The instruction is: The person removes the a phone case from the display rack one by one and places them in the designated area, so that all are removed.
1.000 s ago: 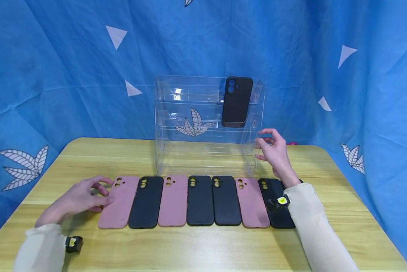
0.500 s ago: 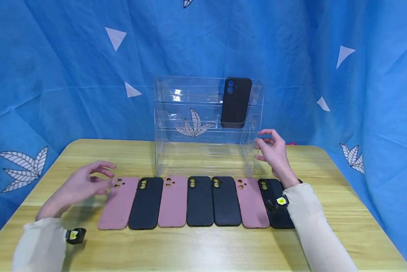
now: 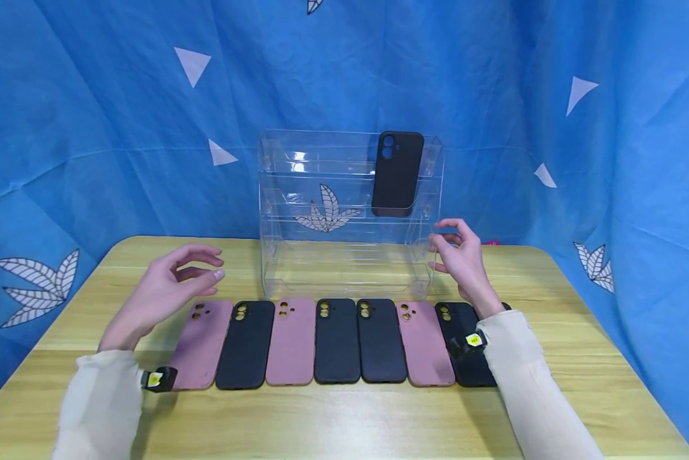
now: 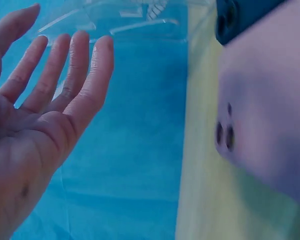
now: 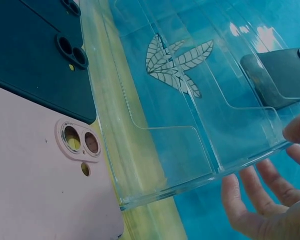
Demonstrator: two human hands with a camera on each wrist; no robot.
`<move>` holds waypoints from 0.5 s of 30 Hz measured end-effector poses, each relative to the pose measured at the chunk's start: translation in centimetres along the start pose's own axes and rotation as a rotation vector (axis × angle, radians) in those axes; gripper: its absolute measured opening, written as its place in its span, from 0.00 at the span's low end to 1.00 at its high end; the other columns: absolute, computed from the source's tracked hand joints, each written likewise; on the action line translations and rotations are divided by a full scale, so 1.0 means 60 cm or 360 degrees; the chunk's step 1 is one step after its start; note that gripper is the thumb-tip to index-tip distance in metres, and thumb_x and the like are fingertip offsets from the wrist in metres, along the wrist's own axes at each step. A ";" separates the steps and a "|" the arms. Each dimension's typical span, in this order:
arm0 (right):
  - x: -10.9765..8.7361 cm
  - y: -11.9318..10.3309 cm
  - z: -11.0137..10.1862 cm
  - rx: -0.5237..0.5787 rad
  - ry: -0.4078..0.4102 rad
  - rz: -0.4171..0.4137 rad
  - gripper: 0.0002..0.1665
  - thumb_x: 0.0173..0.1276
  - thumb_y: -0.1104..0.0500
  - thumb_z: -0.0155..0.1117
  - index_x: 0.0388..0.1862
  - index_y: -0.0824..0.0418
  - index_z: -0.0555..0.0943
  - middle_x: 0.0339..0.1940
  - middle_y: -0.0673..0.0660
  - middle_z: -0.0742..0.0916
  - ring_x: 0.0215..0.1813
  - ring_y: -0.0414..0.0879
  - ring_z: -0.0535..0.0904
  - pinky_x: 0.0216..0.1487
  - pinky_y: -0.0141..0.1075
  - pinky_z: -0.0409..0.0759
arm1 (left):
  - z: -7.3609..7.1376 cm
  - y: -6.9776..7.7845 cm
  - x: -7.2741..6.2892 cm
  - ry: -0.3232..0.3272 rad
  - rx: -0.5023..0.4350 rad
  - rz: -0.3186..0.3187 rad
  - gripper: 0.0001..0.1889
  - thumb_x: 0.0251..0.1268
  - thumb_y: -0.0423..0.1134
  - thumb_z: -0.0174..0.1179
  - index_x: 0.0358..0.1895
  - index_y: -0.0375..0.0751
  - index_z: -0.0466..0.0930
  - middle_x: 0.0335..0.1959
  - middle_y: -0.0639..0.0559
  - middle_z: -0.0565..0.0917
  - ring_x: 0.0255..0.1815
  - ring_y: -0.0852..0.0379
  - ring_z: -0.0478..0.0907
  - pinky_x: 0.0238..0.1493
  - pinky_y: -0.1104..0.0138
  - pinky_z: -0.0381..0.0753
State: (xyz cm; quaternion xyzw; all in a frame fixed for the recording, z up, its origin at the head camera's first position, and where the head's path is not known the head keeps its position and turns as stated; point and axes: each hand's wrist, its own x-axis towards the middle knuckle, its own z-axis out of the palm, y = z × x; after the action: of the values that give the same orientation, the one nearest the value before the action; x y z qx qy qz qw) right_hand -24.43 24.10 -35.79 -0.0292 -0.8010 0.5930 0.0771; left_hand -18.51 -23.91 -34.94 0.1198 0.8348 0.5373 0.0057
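My left hand (image 3: 169, 281) is raised over the table behind the leftmost pink phone case (image 3: 203, 345), fingers loosely bent and apart. In the left wrist view its palm holds nothing. My right hand (image 3: 462, 259) grips the right side edge of a clear stepped display rack (image 3: 344, 275); in the right wrist view the thumb (image 5: 297, 129) is at the front of that edge and the other fingers are on its outer side. A black phone case (image 3: 398, 176) stands upright in the rack's upper right.
A row of pink and black phone cases lies flat before the rack, including a black case (image 3: 247, 345) and a pink case (image 3: 425, 345). My right wrist partly hides the black case (image 3: 459, 326) at the right end. A blue curtain (image 3: 120, 128) hangs behind the wooden table (image 3: 321, 421).
My left hand has lifted off the leftmost pink phone case and moved right and toward the rack. My right hand has stayed at the rack's edge.
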 end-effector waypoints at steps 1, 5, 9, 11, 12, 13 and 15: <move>0.000 0.000 0.000 -0.0002 0.0002 0.0004 0.20 0.79 0.52 0.56 0.65 0.57 0.70 0.50 0.54 0.79 0.48 0.44 0.81 0.41 0.39 0.90 | 0.004 0.005 0.003 0.0009 -0.0015 0.0003 0.24 0.73 0.47 0.64 0.67 0.45 0.72 0.57 0.52 0.79 0.52 0.63 0.86 0.48 0.62 0.90; 0.000 0.000 0.001 -0.0004 0.0006 0.0010 0.20 0.79 0.52 0.56 0.65 0.57 0.70 0.50 0.54 0.80 0.49 0.45 0.81 0.43 0.40 0.90 | 0.019 0.023 0.016 0.0047 -0.0076 0.0013 0.23 0.72 0.47 0.65 0.66 0.47 0.74 0.57 0.52 0.80 0.53 0.62 0.85 0.50 0.64 0.89; 0.000 0.000 0.001 -0.0007 0.0009 0.0009 0.21 0.79 0.52 0.56 0.65 0.57 0.70 0.51 0.55 0.80 0.48 0.45 0.80 0.44 0.42 0.90 | 0.033 0.039 0.029 0.0070 -0.0093 0.0073 0.22 0.72 0.46 0.64 0.65 0.49 0.74 0.56 0.53 0.80 0.52 0.60 0.85 0.49 0.65 0.89; 0.000 0.000 0.001 -0.0010 0.0010 0.0010 0.21 0.79 0.52 0.56 0.65 0.57 0.70 0.51 0.55 0.79 0.48 0.45 0.80 0.45 0.43 0.90 | 0.041 0.046 0.036 0.0070 -0.0105 0.0104 0.22 0.73 0.46 0.64 0.66 0.50 0.74 0.57 0.52 0.80 0.53 0.60 0.85 0.49 0.65 0.89; 0.000 0.000 0.001 -0.0012 0.0011 0.0010 0.21 0.79 0.52 0.56 0.65 0.57 0.70 0.51 0.55 0.79 0.48 0.45 0.80 0.45 0.44 0.90 | 0.044 0.050 0.039 0.0068 -0.0112 0.0123 0.22 0.73 0.46 0.64 0.67 0.50 0.74 0.58 0.51 0.80 0.54 0.59 0.85 0.49 0.66 0.89; 0.000 0.000 0.002 -0.0013 0.0013 0.0011 0.21 0.79 0.52 0.56 0.65 0.57 0.70 0.51 0.55 0.79 0.48 0.45 0.80 0.45 0.44 0.90 | 0.048 0.055 0.043 0.0073 -0.0129 0.0133 0.22 0.73 0.47 0.64 0.66 0.51 0.74 0.58 0.49 0.80 0.54 0.58 0.85 0.49 0.65 0.89; 0.001 0.000 0.002 -0.0011 0.0013 0.0010 0.21 0.79 0.52 0.56 0.65 0.57 0.70 0.50 0.55 0.79 0.48 0.45 0.80 0.45 0.44 0.90 | 0.057 0.063 0.051 0.0088 -0.0145 0.0161 0.22 0.73 0.46 0.64 0.66 0.51 0.75 0.59 0.47 0.80 0.55 0.57 0.85 0.49 0.64 0.89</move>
State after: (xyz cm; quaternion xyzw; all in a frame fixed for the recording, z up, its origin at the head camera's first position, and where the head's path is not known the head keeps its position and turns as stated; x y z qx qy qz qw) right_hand -24.48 23.99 -35.81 -0.0344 -0.8027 0.5902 0.0786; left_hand -20.30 -18.75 -32.63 0.1466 0.8022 0.5774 -0.0391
